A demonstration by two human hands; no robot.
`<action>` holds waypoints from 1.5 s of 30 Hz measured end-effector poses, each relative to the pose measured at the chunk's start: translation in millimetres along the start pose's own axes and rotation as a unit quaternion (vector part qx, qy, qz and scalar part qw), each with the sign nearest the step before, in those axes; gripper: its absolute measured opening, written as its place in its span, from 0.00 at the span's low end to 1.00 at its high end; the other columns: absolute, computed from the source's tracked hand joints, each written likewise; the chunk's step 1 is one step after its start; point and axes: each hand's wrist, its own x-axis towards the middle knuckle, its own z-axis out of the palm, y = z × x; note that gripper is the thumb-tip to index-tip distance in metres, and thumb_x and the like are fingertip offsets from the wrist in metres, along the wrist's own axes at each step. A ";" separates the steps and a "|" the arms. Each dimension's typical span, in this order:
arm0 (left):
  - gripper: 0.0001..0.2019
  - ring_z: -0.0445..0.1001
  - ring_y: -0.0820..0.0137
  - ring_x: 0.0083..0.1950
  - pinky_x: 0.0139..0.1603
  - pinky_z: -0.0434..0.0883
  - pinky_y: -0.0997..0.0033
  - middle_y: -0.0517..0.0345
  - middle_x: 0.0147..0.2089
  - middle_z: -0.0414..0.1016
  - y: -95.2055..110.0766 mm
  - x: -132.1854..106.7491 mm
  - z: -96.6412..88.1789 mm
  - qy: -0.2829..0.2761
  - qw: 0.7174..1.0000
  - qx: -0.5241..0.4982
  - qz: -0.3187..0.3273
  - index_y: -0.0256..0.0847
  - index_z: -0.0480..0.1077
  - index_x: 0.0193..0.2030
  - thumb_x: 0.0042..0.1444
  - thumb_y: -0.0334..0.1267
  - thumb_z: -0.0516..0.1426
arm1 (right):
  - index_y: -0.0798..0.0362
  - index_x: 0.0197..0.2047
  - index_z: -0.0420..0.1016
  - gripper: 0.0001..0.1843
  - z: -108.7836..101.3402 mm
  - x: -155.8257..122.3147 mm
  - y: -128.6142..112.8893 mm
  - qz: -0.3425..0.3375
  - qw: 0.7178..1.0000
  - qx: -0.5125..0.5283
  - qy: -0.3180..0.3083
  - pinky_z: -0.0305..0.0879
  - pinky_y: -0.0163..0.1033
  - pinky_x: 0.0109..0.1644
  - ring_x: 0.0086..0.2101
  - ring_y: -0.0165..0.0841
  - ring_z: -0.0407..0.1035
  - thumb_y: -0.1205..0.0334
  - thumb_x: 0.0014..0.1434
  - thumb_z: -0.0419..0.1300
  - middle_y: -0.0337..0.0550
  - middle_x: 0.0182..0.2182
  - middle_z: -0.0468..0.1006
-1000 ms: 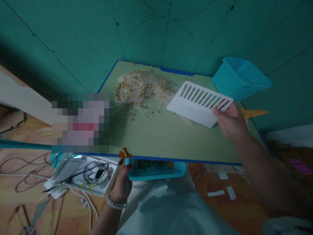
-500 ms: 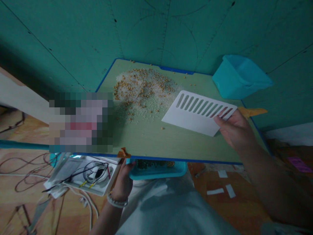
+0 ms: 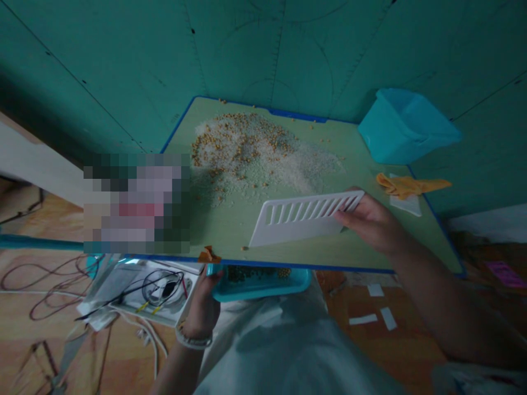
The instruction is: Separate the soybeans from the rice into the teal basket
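Along the front edge of the tabletop (image 3: pixel 214 227), as we see from the head camera, a lone yellow bean (image 3: pixel 244 248) lies just past the lower left corner of a slotted white scraper (image 3: pixel 296 233); we cannot tell whether the two touch. Our right hand (image 3: pixel 368 222) is clamped on the scraper's right end, thumb on the near face, so its long axis runs leftward from that hand, roughly along the front edge, its left end nearer to us. Our left hand (image 3: pixel 206 302) is closed around the left end of a blue tray (image 3: pixel 263 294), its farther fingers hidden. The tray sits just below the front edge, its length along it, and the bean lies above its left part, so our left hand is nearer the bean. Behind the scraper spreads a heap of beans and white grains (image 3: pixel 247 145).
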 end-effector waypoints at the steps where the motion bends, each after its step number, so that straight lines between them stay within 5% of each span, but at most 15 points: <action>1: 0.16 0.76 0.50 0.51 0.47 0.74 0.57 0.57 0.39 0.83 1.1 -0.4 -0.2 0.008 1.000 -0.003 -0.012 0.43 0.79 0.37 0.37 0.41 0.69 | 0.49 0.34 0.71 0.14 -0.2 -2.1 -1.7 0.005 1.000 -0.006 -0.005 0.70 0.37 0.37 0.33 0.32 0.72 0.52 0.51 0.68 0.37 0.31 0.77; 10: 0.15 0.76 0.49 0.50 0.45 0.76 0.56 0.58 0.36 0.83 6.2 -2.3 3.2 0.023 0.999 -0.007 -0.033 0.45 0.79 0.32 0.33 0.41 0.70 | 0.47 0.38 0.70 0.12 9.4 -5.3 8.4 -0.031 0.999 0.011 0.026 0.72 0.42 0.44 0.38 0.35 0.74 0.53 0.54 0.66 0.39 0.36 0.80; 17: 0.11 0.79 0.58 0.36 0.40 0.77 0.64 0.64 0.22 0.78 19.8 -1.7 0.6 0.065 0.998 -0.008 -0.014 0.45 0.74 0.19 0.27 0.41 0.70 | 0.46 0.35 0.68 0.11 50.9 9.7 -4.9 -0.079 0.995 0.047 0.032 0.71 0.41 0.43 0.37 0.34 0.73 0.53 0.54 0.65 0.37 0.33 0.76; 20: 0.11 0.78 0.65 0.31 0.35 0.77 0.71 0.66 0.23 0.78 26.5 -1.0 -2.7 0.091 0.996 -0.006 0.003 0.45 0.76 0.23 0.29 0.39 0.69 | 0.45 0.35 0.67 0.12 70.3 25.9 -13.3 -0.109 0.993 0.049 0.018 0.71 0.41 0.41 0.34 0.33 0.71 0.52 0.54 0.65 0.36 0.31 0.73; 26: 0.10 0.79 0.56 0.42 0.39 0.77 0.64 0.62 0.28 0.81 23.4 -2.9 -12.7 0.100 0.995 -0.001 0.017 0.46 0.78 0.29 0.34 0.38 0.67 | 0.46 0.35 0.65 0.05 94.9 44.2 -17.1 -0.146 0.987 -0.020 -0.055 0.68 0.39 0.42 0.34 0.32 0.68 0.58 0.60 0.59 0.36 0.31 0.71; 32: 0.09 0.76 0.46 0.50 0.45 0.77 0.56 0.58 0.32 0.83 29.9 -5.9 -28.9 0.106 0.994 0.021 -0.005 0.46 0.74 0.22 0.30 0.38 0.68 | 0.46 0.35 0.66 0.03 88.5 23.3 -26.0 -0.122 0.984 -0.038 -0.126 0.67 0.39 0.40 0.36 0.33 0.70 0.60 0.61 0.58 0.37 0.31 0.71; 39: 0.16 0.78 0.40 0.46 0.44 0.77 0.48 0.53 0.31 0.84 56.6 -16.9 -54.8 0.144 0.988 0.037 -0.034 0.43 0.78 0.26 0.23 0.34 0.69 | 0.44 0.35 0.69 0.04 75.3 13.2 -25.5 -0.114 0.990 -0.013 -0.076 0.69 0.38 0.38 0.34 0.33 0.69 0.56 0.59 0.61 0.37 0.31 0.73; 45: 0.16 0.79 0.42 0.46 0.44 0.77 0.50 0.56 0.29 0.83 51.5 -18.9 -51.2 0.131 0.991 0.031 -0.023 0.45 0.79 0.27 0.23 0.34 0.70 | 0.44 0.36 0.68 0.07 77.5 -5.5 -21.2 -0.092 0.995 0.043 -0.002 0.72 0.39 0.40 0.35 0.33 0.72 0.56 0.57 0.63 0.37 0.32 0.75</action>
